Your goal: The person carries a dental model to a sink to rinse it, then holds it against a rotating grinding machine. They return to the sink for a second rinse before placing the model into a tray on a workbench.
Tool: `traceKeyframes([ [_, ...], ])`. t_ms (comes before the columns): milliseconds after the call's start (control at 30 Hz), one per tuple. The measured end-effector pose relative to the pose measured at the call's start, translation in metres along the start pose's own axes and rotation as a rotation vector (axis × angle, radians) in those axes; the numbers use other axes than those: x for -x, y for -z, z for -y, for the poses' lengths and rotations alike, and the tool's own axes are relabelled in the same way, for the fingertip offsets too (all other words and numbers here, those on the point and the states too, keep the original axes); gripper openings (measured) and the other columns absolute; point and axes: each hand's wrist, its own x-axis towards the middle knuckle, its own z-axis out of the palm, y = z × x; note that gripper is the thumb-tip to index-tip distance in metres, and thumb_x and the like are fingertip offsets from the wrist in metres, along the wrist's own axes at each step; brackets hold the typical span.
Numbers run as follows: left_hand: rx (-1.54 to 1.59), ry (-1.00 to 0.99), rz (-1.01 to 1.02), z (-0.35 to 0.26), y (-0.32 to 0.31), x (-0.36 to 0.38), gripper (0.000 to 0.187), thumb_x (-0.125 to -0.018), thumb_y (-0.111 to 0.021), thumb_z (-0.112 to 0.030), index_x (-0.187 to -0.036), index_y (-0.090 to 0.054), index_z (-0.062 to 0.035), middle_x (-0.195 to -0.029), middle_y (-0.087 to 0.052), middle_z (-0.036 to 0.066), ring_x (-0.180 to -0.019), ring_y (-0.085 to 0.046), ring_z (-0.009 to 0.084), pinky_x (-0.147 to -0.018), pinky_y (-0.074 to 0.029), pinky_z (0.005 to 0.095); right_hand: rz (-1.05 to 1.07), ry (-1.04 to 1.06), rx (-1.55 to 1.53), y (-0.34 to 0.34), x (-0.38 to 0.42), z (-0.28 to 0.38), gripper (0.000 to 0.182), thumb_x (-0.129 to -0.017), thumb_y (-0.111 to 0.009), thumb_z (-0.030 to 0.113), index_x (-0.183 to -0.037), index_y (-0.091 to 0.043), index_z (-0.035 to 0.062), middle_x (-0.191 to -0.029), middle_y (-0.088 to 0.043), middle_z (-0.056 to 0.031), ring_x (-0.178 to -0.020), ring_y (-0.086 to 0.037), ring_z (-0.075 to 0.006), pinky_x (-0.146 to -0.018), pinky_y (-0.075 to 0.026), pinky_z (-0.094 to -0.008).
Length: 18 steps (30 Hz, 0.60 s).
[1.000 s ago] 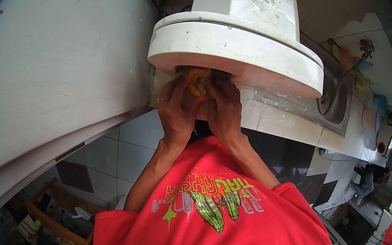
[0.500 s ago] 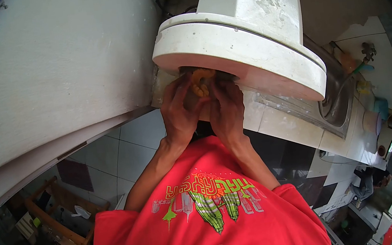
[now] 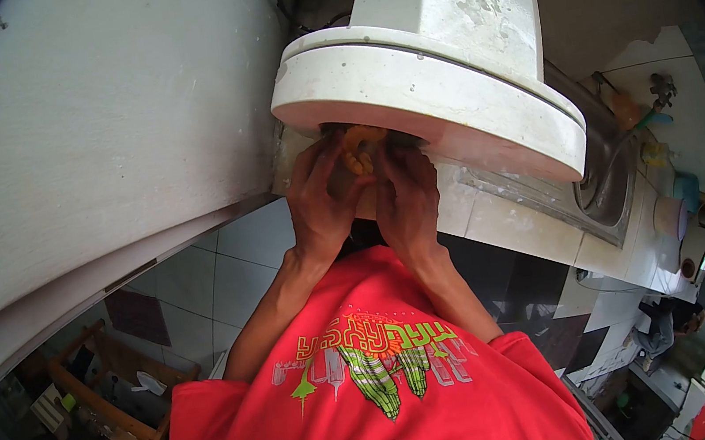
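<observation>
Beneath the rim of a white hood, both hands come together around an orange, curved, ring-like thing (image 3: 359, 159) whose exact kind I cannot make out. My left hand (image 3: 315, 203) has its fingers bent and pressed to the left side of it, with the thumb reaching in from below. My right hand (image 3: 407, 195) is closed at its right side, and some of its fingertips are in shadow or hidden. Part of the orange thing's far side lies in the dark under the hood.
The white hood (image 3: 423, 77) overhangs my fingers closely. A large pale panel (image 3: 108, 119) stands at left. To the right are a tiled counter (image 3: 504, 222), a metal sink (image 3: 612, 195) and a tap (image 3: 663, 90). A wooden crate (image 3: 115, 411) sits low at left.
Both hands keep nearly the same place and grip around the orange thing. The view has shifted only very slightly.
</observation>
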Motion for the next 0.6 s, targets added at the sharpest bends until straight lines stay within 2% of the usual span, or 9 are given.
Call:
traceKeyframes([
  [233, 0.023, -0.007, 0.058, 0.002, 0.005, -0.003, 0.067, -0.072, -0.083, -0.01, -0.133, -0.056, -0.0027, -0.123, -0.059, 0.019, -0.113, -0.06, 0.0362, -0.093, -0.053, 0.0411, 0.024, -0.013, 0.006, 0.005, 0.0, 0.006, 0.053, -0.075, -0.054, -0.002, -0.127, -0.06, 0.0042, -0.119, -0.056, -0.0195, -0.107, -0.052, -0.0403, -0.093, -0.041, -0.0501],
  [333, 0.033, -0.016, 0.087, 0.004, 0.007, -0.004, 0.067, -0.072, -0.082, -0.009, -0.133, -0.056, -0.0028, -0.123, -0.059, 0.019, -0.114, -0.059, 0.0362, -0.094, -0.052, 0.0416, 0.01, -0.032, 0.002, 0.007, 0.0, 0.008, 0.048, -0.075, -0.051, -0.005, -0.121, -0.063, -0.0012, -0.113, -0.059, -0.0219, -0.103, -0.054, -0.0401, -0.093, -0.044, -0.0473],
  [600, 0.065, -0.007, 0.16, 0.003, 0.013, -0.01, 0.064, -0.074, -0.08, -0.009, -0.132, -0.056, -0.0006, -0.121, -0.06, 0.018, -0.11, -0.057, 0.0363, -0.093, -0.049, 0.0427, 0.015, -0.044, -0.01, 0.009, 0.005, 0.007, 0.051, -0.075, -0.052, -0.005, -0.124, -0.061, -0.001, -0.118, -0.058, -0.0202, -0.107, -0.055, -0.0396, -0.094, -0.045, -0.0467],
])
